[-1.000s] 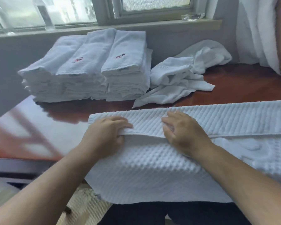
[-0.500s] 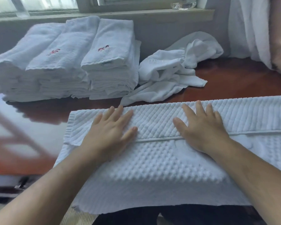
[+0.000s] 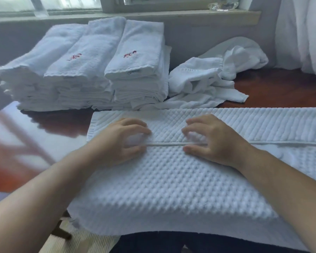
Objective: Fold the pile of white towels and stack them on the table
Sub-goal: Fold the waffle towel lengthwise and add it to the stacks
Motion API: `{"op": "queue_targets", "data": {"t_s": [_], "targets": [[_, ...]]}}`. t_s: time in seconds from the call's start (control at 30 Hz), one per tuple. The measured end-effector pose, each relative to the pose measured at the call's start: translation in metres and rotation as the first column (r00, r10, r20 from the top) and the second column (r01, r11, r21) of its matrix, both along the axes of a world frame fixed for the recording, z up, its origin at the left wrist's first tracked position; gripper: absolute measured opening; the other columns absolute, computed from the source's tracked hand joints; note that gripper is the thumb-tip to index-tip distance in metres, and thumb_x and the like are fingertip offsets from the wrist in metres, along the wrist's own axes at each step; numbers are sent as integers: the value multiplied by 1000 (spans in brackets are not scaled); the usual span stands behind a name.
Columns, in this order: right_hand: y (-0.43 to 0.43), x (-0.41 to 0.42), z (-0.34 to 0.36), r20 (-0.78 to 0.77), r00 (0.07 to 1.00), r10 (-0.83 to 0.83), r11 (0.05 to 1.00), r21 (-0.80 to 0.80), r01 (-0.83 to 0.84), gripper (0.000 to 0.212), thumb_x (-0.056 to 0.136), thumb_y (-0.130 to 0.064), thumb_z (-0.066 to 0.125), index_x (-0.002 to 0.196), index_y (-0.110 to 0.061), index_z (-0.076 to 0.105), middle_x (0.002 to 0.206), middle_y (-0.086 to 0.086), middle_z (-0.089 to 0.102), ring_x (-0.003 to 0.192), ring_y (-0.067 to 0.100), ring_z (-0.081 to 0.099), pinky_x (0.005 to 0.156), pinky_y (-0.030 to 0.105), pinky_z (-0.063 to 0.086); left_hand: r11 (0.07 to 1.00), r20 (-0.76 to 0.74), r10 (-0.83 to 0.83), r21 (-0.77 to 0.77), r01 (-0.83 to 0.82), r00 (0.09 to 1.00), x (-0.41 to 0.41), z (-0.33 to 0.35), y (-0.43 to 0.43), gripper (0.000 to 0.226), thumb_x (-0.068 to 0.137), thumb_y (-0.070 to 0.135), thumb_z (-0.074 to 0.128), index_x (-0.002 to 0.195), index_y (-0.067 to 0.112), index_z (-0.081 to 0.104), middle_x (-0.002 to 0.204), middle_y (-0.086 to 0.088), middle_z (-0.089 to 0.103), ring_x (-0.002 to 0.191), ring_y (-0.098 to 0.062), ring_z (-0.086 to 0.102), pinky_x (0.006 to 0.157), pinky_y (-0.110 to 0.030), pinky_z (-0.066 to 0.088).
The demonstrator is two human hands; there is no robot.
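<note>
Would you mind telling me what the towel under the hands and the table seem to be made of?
The towel looks like thick white woven cotton, matte, with a raised waffle texture and a diagonal-ribbed band. The table appears to be reddish-brown wood or veneer under a glossy lacquer: it mirrors the window light. Neither can be confirmed by sight.

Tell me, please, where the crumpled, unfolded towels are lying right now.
In the head view the crumpled towels lie far right of centre on the table, just right of the folded stacks.
</note>
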State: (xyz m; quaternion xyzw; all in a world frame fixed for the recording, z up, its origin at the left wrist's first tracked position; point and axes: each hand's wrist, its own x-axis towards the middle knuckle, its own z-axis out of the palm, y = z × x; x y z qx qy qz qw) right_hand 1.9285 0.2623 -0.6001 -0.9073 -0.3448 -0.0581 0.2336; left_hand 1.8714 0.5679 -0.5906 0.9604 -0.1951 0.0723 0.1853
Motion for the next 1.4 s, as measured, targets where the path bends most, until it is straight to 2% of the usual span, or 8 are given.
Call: {"op": "queue_targets", "data": {"t_s": [0.23, 0.47, 0.77, 0.87, 0.97, 1.13, 1.27, 1.4], "targets": [[5, -7, 0, 249, 962, 109, 991, 45, -124, 14, 89, -24, 77, 96, -13, 81, 105, 0, 76, 101, 18, 67, 87, 41, 57, 1000, 219, 26, 0, -27, 975, -16, -3, 7, 27, 90, 45, 66, 106, 28, 80, 114, 12, 72, 104, -12, 68, 87, -35, 57], [5, -9, 2, 382, 915, 129, 987, 35, -154, 9, 94, -12, 68, 91, -5, 71, 93, 6, 69, 88, 27, 64, 77, 44, 54, 992, 445, -16, 122, -42, 895, -16, -7, 8, 27, 102, 22, 50, 93, 6, 70, 96, -3, 71, 89, -28, 66, 71, -41, 54], [-1, -13, 3, 240, 959, 150, 988, -5, -153, 13, 92, -28, 71, 91, -15, 68, 92, -6, 62, 88, 18, 56, 80, 38, 51, 991, 274, 8, 130, -45, 962, -16, -5, 11, 33, 101, 33, 39, 87, 14, 62, 95, 6, 63, 86, -22, 60, 72, -42, 49], [-21, -15, 4, 185, 983, -3, 1000, 4, 3, 28, 84, -29, 78, 109, -20, 70, 106, -7, 64, 105, 19, 56, 95, 43, 48, 988, 234, 63, 125, -94, 970, -20, 4, -4, 36, 96, 49, 42, 84, 22, 62, 91, 11, 62, 85, -17, 59, 79, -39, 47], [-51, -18, 6, 191, 959, -211, 977, 29, 210, 48, 75, -14, 77, 121, -21, 67, 115, -2, 64, 113, 27, 55, 100, 51, 44, 989, 198, 25, 136, -53, 980, -19, 13, -57, 40, 88, 61, 41, 98, 30, 63, 102, 13, 63, 97, -13, 60, 86, -35, 45], [-126, -23, 11, 176, 792, -584, 809, 54, 585, 55, 74, -12, 73, 127, -21, 65, 113, 4, 61, 105, 32, 52, 91, 46, 45, 987, 168, -121, 122, 101, 978, 2, 15, -190, 45, 90, 55, 52, 130, 34, 51, 130, 11, 54, 119, -14, 50, 100, -37, 39], [-197, -24, 10, 100, 615, -782, 620, 28, 784, 48, 81, -13, 67, 128, -22, 64, 122, 6, 59, 117, 34, 49, 94, 46, 45, 987, 85, -145, 76, 139, 986, 24, 14, -277, 57, 95, 55, 51, 146, 33, 41, 144, 7, 47, 130, -19, 41, 105, -41, 36], [-248, -22, 3, -3, 391, -920, 389, 76, 918, 43, 94, -12, 49, 133, -25, 61, 135, 9, 55, 128, 33, 43, 103, 46, 40, 994, 63, -92, 58, 88, 994, 41, 1, -310, 34, 98, 46, 50, 130, 41, 58, 134, 11, 56, 121, -19, 44, 96, -37, 39]]}}
